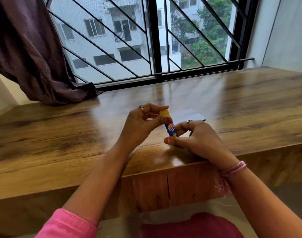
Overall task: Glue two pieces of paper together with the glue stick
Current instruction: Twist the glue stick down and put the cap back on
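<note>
Glue stick was small, light, hard | right hand held its blue bottom | left hand pinched the yellow cap (best spot) | thin, floppy paper lay just behind, on the table.

Glossy wooden desk, barred window — daylight, purple curtain left

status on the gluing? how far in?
Early. Done: glue stick is picked up. In hand: right hand grips its body, left hand pinches the yellow cap, which looks still on. Left: uncap, spread glue, join the paper lying on the table.
</note>
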